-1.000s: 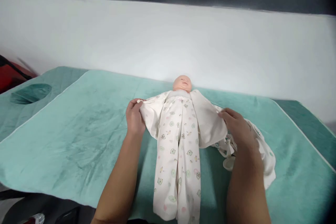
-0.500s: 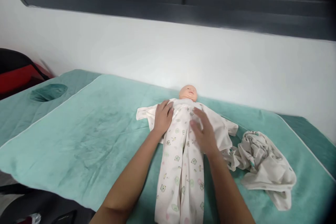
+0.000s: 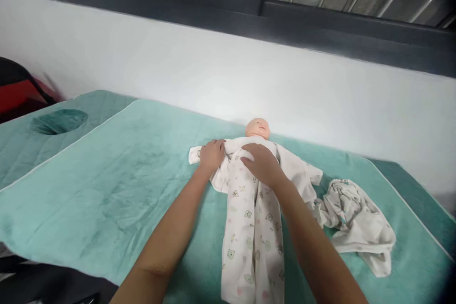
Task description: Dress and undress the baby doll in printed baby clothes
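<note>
A baby doll [image 3: 258, 128] lies on its back with its head toward the wall. It has a white long-sleeved baby shirt [image 3: 297, 168] on or under it, sleeves spread. White baby trousers [image 3: 245, 228] printed with small green animals are laid over its front, legs toward me. My left hand [image 3: 212, 156] is bent over the shirt's left-side sleeve, fingers close together; the cuff sticks out beyond it. Above the trousers' waist is my right hand [image 3: 262, 164], thumb and fingers apart, with white cloth showing between them. Whether its fingertips touch the cloth is unclear.
A crumpled white printed cloth [image 3: 359, 223] lies to the right of the doll. Green covering [image 3: 135, 175] spreads over the bed, which has a round hole [image 3: 60, 121] at its left end. Behind are a white wall [image 3: 199, 71] and a dark window frame [image 3: 256, 14].
My left hand has moved from the trousers' side out onto the sleeve. My right hand has shifted left over the trousers' waist. The view has tilted slightly.
</note>
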`<state>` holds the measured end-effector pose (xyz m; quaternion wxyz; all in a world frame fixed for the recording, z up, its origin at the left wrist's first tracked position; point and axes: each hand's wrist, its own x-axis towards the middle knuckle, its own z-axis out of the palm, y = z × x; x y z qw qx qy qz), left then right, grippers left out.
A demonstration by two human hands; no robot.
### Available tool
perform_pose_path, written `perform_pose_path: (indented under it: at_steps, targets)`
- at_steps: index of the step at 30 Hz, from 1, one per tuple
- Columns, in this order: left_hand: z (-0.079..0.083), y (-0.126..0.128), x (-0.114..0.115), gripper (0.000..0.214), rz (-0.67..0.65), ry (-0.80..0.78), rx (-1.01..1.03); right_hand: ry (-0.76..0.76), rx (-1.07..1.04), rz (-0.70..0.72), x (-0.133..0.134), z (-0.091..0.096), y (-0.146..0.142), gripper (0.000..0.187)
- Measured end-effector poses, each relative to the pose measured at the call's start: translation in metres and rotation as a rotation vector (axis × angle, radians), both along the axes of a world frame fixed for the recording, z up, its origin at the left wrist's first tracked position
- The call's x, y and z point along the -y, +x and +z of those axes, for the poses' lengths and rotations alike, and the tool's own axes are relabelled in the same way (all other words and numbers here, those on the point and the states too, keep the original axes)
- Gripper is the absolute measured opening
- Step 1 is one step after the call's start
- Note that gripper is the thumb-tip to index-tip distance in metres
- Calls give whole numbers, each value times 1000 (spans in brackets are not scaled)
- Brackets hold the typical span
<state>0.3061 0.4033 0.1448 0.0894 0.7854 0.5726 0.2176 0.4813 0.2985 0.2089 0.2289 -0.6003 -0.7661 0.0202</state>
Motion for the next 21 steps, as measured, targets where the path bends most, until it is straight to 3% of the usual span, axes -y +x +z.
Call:
perform_pose_path:
  at_steps: [4, 9, 14, 18, 21]
  targets:
    - [0, -6, -6, 42, -33, -49, 29, -224, 411, 116, -63, 15, -36, 29]
    - [-5, -7, -14, 37, -16, -71, 22, -314, 584, 192, -107, -4, -53, 30]
    - [-6, -7, -13, 34, 16, -63, 23, -359, 639, 192, -110, -4, -49, 32]
    - [-3, -16, -7, 37, 24, -40, 47, -348, 687, 163, -103, 14, -36, 39]
    - [-4, -25, -5, 35, 45, -56, 59, -315, 732, 141, -96, 30, -18, 34]
